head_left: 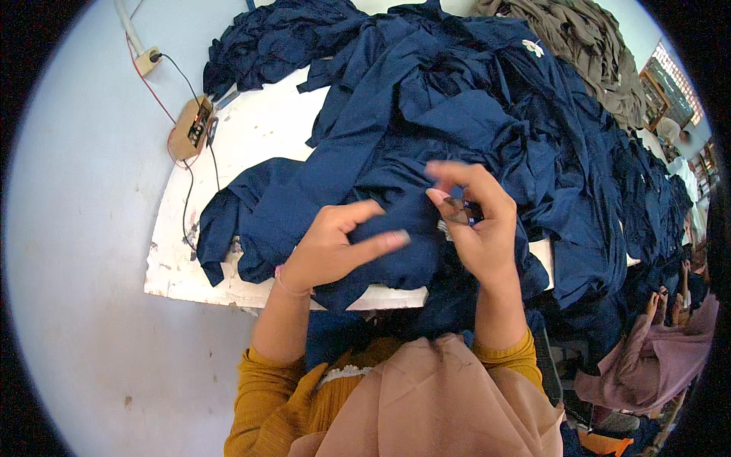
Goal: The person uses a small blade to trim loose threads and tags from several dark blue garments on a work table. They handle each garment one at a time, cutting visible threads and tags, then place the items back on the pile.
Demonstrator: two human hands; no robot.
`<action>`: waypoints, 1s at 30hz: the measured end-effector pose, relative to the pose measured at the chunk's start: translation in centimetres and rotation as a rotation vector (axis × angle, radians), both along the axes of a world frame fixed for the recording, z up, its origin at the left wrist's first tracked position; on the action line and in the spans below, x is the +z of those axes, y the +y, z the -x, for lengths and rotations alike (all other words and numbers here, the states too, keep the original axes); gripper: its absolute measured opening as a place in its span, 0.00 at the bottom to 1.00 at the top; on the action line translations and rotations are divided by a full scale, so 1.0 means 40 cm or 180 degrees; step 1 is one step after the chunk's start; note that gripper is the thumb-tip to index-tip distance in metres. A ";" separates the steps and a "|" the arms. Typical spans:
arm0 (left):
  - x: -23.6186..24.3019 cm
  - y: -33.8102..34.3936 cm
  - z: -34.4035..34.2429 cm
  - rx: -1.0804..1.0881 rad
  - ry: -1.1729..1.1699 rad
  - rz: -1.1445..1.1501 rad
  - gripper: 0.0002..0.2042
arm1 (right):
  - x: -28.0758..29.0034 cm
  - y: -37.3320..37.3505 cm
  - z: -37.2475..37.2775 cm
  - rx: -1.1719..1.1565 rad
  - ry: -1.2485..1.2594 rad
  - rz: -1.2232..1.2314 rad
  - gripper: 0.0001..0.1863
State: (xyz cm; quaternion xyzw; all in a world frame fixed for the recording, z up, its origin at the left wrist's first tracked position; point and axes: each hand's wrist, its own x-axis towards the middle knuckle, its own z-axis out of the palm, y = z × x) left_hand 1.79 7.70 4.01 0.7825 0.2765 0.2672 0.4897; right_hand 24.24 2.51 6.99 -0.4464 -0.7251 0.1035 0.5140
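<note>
Dark navy garments [449, 99] lie heaped and crumpled over the white table. My left hand [327, 247] is over the near part of the cloth, thumb and fingers apart, with nothing seen between them. To its right, my right hand [487, 221] is closed around a small dark tool [463, 211] shaped like thread snips, mostly hidden in the palm. Its fingertips are blurred. Just below that tool, a small white label [444, 228] shows against the navy cloth.
A brown box with wires [192, 129] sits at the table's left edge, beside the wall. Olive-brown garments [571, 38] are piled at the far right. A white table surface [263, 114] shows at the left. Another person's sleeve [647, 354] is at the right.
</note>
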 end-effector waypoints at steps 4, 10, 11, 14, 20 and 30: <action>-0.017 -0.046 -0.003 0.1033 -0.1728 0.0909 0.14 | -0.007 -0.029 0.048 0.0395 0.1055 0.0902 0.28; -0.054 -0.093 0.037 0.1499 -0.1920 0.1055 0.14 | -0.080 0.000 0.034 0.1096 0.1386 0.1867 0.17; -0.058 -0.099 0.042 0.1473 -0.2070 0.1144 0.14 | -0.074 -0.002 0.036 0.1090 0.1498 0.1834 0.17; -0.066 -0.106 0.055 0.1416 -0.2418 0.1414 0.14 | -0.073 -0.006 0.041 0.1217 0.1587 0.1575 0.18; -0.046 -0.121 0.048 0.1627 -0.2565 0.1917 0.09 | -0.050 -0.021 0.062 0.1043 0.1027 0.0928 0.18; -0.059 -0.141 0.017 0.2210 -0.1994 0.0782 0.11 | -0.040 -0.055 0.083 0.0663 -0.0905 -0.0625 0.07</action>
